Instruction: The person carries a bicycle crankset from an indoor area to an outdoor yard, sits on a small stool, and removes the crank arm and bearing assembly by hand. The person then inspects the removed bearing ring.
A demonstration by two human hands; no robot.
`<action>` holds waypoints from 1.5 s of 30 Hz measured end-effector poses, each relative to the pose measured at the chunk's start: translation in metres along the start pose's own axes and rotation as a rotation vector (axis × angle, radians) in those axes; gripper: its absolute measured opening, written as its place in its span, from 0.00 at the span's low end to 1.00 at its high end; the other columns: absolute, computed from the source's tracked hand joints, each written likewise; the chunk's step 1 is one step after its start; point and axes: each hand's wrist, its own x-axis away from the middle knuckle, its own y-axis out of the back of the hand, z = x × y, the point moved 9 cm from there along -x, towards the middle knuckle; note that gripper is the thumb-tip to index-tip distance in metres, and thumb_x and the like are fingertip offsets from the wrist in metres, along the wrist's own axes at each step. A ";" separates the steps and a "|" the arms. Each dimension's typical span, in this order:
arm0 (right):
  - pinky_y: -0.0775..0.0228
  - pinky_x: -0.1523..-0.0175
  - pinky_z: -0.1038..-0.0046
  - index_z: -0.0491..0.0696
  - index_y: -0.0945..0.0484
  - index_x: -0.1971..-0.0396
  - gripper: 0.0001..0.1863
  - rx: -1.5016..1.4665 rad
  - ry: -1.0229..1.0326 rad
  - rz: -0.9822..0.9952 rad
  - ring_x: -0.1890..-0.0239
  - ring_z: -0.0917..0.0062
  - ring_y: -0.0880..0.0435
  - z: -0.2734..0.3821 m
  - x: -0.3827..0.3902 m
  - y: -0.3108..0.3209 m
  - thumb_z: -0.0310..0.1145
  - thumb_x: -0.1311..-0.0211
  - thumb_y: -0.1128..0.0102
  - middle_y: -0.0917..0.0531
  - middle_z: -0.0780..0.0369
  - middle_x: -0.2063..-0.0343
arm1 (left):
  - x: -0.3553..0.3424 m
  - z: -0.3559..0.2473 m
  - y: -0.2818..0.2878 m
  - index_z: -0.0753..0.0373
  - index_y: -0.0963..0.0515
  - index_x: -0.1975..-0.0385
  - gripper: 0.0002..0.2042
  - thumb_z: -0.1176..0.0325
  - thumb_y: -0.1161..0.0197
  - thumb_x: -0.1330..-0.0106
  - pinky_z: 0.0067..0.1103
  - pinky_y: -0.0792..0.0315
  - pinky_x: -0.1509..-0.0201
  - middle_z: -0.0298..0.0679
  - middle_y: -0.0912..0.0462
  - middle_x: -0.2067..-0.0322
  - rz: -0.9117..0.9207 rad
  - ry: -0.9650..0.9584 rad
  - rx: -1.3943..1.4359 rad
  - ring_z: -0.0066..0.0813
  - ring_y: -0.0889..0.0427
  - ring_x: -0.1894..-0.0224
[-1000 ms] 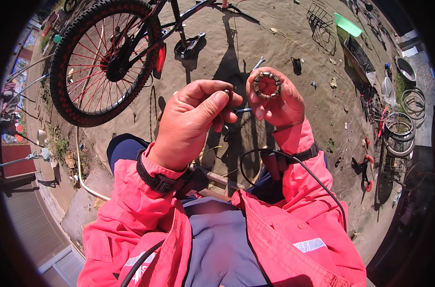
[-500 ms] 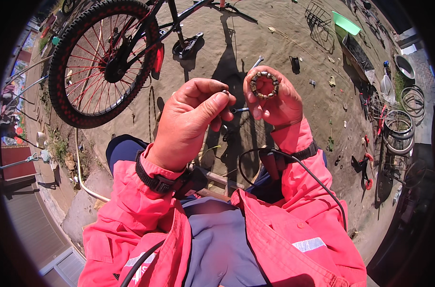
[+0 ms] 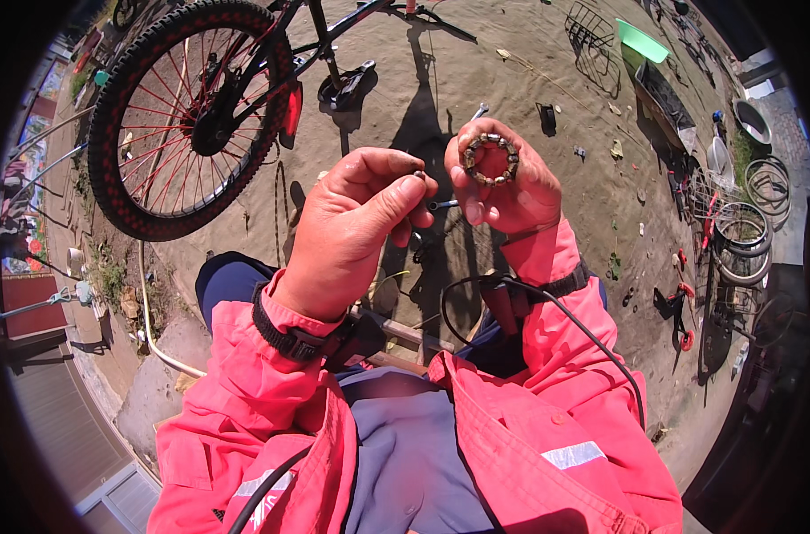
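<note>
My left hand [image 3: 356, 218] is closed, its thumb and forefinger pinching a small shiny piece [image 3: 419, 174], perhaps a bearing ball; most of it is hidden by the fingertips. A short gap to the right, my right hand [image 3: 521, 187] grips a ball bearing ring [image 3: 512, 164] between thumb and fingers. Shiny metal balls sit around the ring, which faces me with its centre open. Behind the right hand shows a chrome tool [image 3: 444, 205]; the hand covers its middle, and I cannot tell whether it lies on the ground.
At the upper left stands a bicycle wheel [image 3: 111, 169] with red spokes, part of a dark bicycle frame [image 3: 334, 40]. A pedal [image 3: 347, 87] hangs beside it. To the right are a green basin [image 3: 643, 41], a black tray [image 3: 665, 107], wire baskets and coiled tyres [image 3: 745, 262] on sandy ground.
My right hand has shifted slightly left, bringing the bearing ring a little closer to my left hand. The left hand keeps its pinch in nearly the same place.
</note>
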 end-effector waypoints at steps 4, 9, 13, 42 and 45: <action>0.27 0.77 0.84 0.39 0.32 0.44 0.32 0.008 0.005 0.010 0.69 0.67 0.12 0.001 -0.001 -0.001 0.44 0.40 0.31 0.19 0.48 0.56 | -0.001 0.001 0.000 0.62 0.23 0.54 0.08 0.71 0.38 0.29 0.12 0.27 0.69 0.37 0.15 0.62 0.009 -0.002 -0.010 0.19 0.17 0.69; 0.26 0.77 0.84 0.39 0.31 0.45 0.31 -0.001 -0.001 0.015 0.69 0.67 0.12 0.000 -0.001 -0.001 0.43 0.40 0.31 0.19 0.47 0.55 | -0.001 0.002 0.001 0.61 0.23 0.54 0.07 0.73 0.39 0.29 0.12 0.27 0.69 0.36 0.15 0.61 0.015 -0.010 -0.021 0.19 0.17 0.68; 0.26 0.76 0.83 0.40 0.31 0.44 0.31 -0.022 0.001 0.014 0.69 0.66 0.12 0.000 -0.001 -0.001 0.42 0.40 0.31 0.19 0.47 0.55 | 0.000 0.000 0.000 0.61 0.23 0.53 0.08 0.73 0.39 0.29 0.12 0.28 0.69 0.36 0.15 0.61 0.018 -0.034 -0.063 0.18 0.17 0.68; 0.23 0.70 0.85 0.39 0.30 0.45 0.31 0.142 -0.058 -0.064 0.55 0.75 0.17 0.001 -0.002 0.000 0.25 0.50 0.28 0.20 0.54 0.52 | 0.005 0.042 -0.018 0.61 0.26 0.56 0.08 0.68 0.43 0.31 0.16 0.26 0.68 0.38 0.18 0.65 0.071 0.396 0.292 0.23 0.18 0.70; 0.22 0.64 0.83 0.40 0.29 0.46 0.31 0.196 -0.085 -0.076 0.54 0.77 0.17 0.002 -0.001 0.000 0.25 0.51 0.26 0.20 0.57 0.51 | 0.005 0.043 -0.019 0.61 0.26 0.56 0.08 0.68 0.42 0.31 0.16 0.26 0.68 0.38 0.18 0.65 0.070 0.408 0.291 0.22 0.18 0.70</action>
